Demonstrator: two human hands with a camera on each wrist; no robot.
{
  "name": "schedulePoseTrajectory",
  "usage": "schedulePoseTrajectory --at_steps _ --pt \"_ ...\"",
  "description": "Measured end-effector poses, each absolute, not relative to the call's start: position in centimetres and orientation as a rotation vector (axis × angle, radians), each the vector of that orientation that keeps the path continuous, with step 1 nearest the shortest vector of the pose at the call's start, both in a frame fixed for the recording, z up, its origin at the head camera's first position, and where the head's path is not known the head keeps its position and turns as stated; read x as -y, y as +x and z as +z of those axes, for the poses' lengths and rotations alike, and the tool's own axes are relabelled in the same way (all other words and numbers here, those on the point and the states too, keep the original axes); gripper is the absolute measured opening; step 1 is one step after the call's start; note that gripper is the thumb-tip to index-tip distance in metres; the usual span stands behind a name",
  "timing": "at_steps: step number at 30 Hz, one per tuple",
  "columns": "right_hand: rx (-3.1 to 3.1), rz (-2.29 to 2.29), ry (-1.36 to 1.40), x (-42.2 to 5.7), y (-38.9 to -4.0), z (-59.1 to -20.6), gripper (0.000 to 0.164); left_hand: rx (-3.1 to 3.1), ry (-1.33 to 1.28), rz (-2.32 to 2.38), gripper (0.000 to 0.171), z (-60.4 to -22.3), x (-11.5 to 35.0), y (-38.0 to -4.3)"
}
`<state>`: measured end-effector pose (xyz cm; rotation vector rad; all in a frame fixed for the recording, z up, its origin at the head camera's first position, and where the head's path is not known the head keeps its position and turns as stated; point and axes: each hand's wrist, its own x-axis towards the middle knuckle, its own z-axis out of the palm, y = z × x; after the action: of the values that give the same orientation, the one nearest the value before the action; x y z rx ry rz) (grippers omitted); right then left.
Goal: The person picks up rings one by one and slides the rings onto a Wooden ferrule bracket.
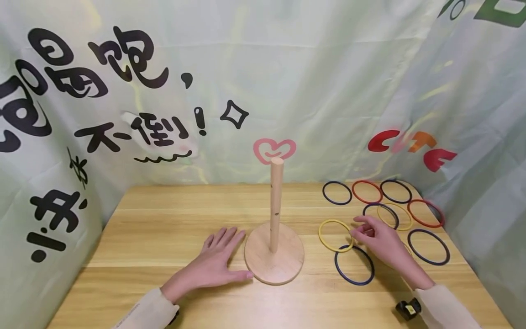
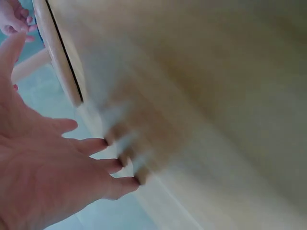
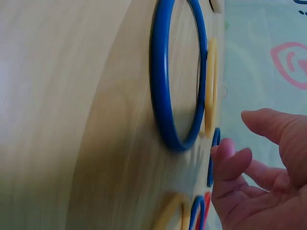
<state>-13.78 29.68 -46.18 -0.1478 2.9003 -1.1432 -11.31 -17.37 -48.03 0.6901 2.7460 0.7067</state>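
A wooden post [image 1: 276, 205] rises from a round wooden base [image 1: 289, 262] in the middle of the table. To the left of this base, my left hand [image 1: 218, 262] rests spread, its thumb tip right at the base's edge. In the left wrist view, the fingertips [image 2: 129, 181] meet the tabletop. My right hand [image 1: 382, 242] hovers over the rings, thumb and index finger apart and holding nothing in the right wrist view. Its fingertips overlap the right side of a yellow ring [image 1: 319, 233] in the head view. That ring overlaps a dark blue ring [image 1: 360, 283] nearer me.
Several more rings lie at the right: a blue ring [image 1: 337, 204] and a red ring [image 1: 367, 181] at the back, another red ring [image 1: 443, 220] and a blue ring [image 1: 429, 263] near the right edge. A printed curtain [image 1: 320, 91] encloses the wooden table [image 1: 164, 228].
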Motion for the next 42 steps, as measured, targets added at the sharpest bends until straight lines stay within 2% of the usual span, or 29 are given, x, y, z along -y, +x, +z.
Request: schedulePoseTrajectory --at_steps 9,17,21,33,42 --pt "-2.894 -1.080 -0.138 -28.9 -14.1 -46.9 0.048 -2.739 0.745 0.638 0.115 -48.1 16.1 -11.9" --pt "-2.925 -1.021 -0.126 -28.0 -14.5 -47.4 0.034 -2.791 0.730 0.562 0.113 -48.0 15.8 -11.7" --pt "-2.907 -1.048 -0.086 -27.9 -14.4 -47.6 0.031 -2.826 0.742 0.489 0.111 -47.7 15.5 -11.6" --pt "-2.726 -1.462 0.005 -27.4 -13.9 -47.3 0.040 -2.895 0.767 0.322 0.113 -47.5 15.2 -11.8" --pt "-2.587 -1.788 -0.045 -25.8 -13.2 -43.5 0.039 -2.920 0.738 0.260 0.114 -47.4 15.2 -12.0"
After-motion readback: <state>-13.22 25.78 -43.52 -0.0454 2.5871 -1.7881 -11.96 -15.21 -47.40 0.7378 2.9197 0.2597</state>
